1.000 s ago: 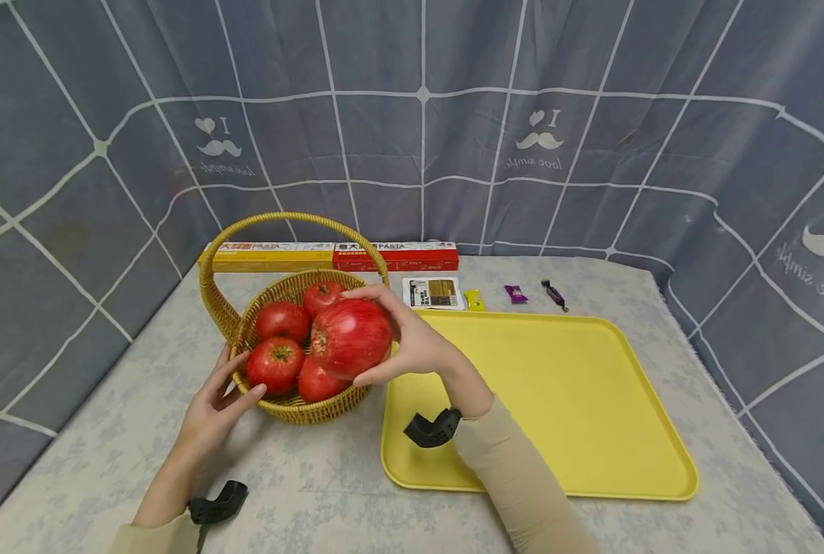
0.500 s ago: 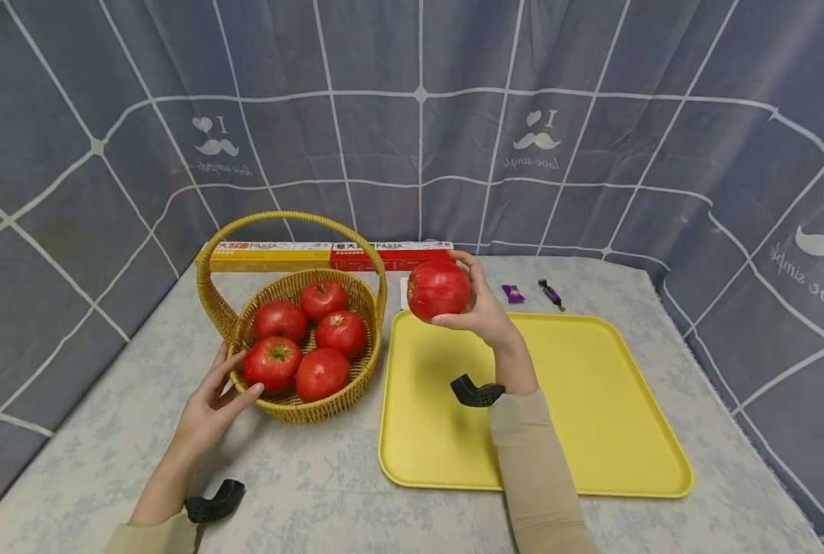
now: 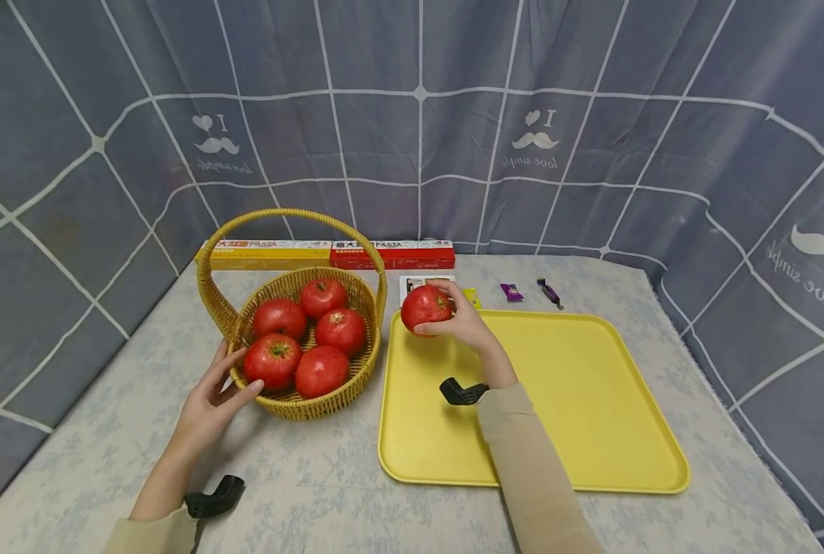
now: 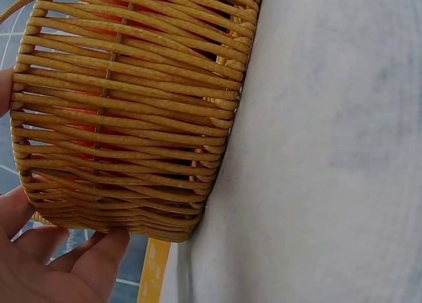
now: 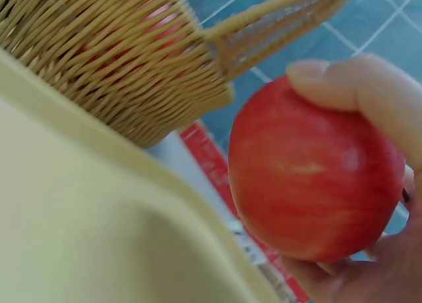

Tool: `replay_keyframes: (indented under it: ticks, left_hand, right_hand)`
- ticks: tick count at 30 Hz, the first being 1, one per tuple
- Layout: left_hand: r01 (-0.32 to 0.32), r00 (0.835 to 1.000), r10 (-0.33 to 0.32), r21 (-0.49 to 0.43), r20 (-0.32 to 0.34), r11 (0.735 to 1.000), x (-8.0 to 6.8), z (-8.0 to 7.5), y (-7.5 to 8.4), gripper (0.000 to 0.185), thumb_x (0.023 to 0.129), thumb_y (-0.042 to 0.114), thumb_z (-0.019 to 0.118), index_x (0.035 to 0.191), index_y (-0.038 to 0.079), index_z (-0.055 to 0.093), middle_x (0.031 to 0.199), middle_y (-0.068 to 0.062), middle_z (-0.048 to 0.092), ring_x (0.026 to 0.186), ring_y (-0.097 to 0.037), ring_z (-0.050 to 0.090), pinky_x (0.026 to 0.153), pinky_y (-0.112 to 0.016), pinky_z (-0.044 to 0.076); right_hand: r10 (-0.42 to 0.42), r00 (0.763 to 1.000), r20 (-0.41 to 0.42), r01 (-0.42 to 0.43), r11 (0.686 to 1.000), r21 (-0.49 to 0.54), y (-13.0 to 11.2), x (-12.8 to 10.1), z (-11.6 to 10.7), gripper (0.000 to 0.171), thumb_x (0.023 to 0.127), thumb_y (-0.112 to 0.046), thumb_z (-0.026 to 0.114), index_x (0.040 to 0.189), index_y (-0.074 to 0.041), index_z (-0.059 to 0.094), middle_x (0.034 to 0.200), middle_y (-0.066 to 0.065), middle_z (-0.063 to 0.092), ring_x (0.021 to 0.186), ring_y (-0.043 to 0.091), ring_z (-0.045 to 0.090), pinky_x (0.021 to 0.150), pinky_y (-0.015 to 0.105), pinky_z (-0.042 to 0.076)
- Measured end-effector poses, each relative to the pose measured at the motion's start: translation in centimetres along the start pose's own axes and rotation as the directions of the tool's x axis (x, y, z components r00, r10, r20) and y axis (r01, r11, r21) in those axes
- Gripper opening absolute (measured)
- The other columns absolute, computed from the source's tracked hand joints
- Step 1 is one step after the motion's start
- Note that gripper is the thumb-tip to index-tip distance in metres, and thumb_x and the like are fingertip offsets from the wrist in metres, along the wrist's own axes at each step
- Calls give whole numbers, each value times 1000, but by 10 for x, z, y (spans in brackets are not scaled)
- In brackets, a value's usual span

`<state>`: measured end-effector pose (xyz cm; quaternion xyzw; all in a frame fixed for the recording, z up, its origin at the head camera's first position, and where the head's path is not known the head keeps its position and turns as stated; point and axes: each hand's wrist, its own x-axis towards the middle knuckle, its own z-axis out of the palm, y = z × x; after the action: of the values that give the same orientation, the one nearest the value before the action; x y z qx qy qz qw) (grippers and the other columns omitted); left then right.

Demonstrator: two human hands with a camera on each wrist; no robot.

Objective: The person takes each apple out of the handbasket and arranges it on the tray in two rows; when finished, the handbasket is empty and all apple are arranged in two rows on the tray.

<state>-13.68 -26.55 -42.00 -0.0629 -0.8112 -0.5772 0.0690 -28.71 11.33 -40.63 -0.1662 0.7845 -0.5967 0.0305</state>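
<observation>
In the head view, a red apple (image 3: 425, 305) is gripped between the thumb and fingers of my right hand (image 3: 463, 317), over the back left corner of the yellow tray (image 3: 543, 400). The right wrist view shows this apple (image 5: 313, 174) close up, beyond the tray's edge. To the left stands a woven basket (image 3: 315, 408) with a tall handle, and several red apples (image 3: 273, 362) lie inside it. My left hand (image 3: 211, 408) holds the basket's near left rim, thumb at the rim and fingers along the outside, which the left wrist view shows against the wicker wall (image 4: 125, 118).
Behind the basket lie a yellow pasta box (image 3: 266, 256) and a red pasta box (image 3: 398, 255). A flat white packet (image 3: 412, 283), a yellow wrapper (image 3: 472, 298), a purple sweet (image 3: 512, 292) and a dark twisted sweet (image 3: 550, 293) line the tray's back side. A grey curtain (image 3: 418, 138) hangs around the table.
My right hand has carried the apple out from over the basket to the right, then lowered it over the tray's back left corner. The left hand has stayed at the basket rim.
</observation>
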Motion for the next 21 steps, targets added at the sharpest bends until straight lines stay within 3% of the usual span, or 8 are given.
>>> replay_keyframes:
  ticks: [5,10,14,21]
  left_hand:
    - [3,1000,-3,6,0,1000,0,0,0,62,93,12,61,145,1,31,158,-4,-2,141,-28,9,90,-3,33]
    - [19,1000,-19,14,1,1000,-1,0,2,63,93,15,61,146,3,31,158,-2,-2,141,-30,8,90,-3,33]
    - [16,1000,-16,13,4,1000,-1,0,1,63,93,15,61,146,2,30,157,-2,-3,141,-30,8,91,-3,33]
    - [7,1000,-7,9,3,1000,0,0,0,62,93,14,61,146,2,31,158,-3,-2,141,-31,9,90,-3,33]
  right_hand:
    - [-7,1000,1,7,997,-71,16,6,5,85,68,-10,82,142,-14,39,139,14,36,122,34,40,97,50,42]
    - [-56,998,28,57,998,-33,25,9,9,94,67,-4,82,145,-12,30,145,18,31,125,34,39,99,50,40]
    - [-12,999,52,13,999,-35,12,3,10,93,68,-3,81,144,-9,28,144,20,31,125,36,39,100,50,39]
    - [33,999,42,-28,994,-109,26,9,13,93,65,-9,85,140,-10,31,137,14,39,121,34,44,98,49,42]
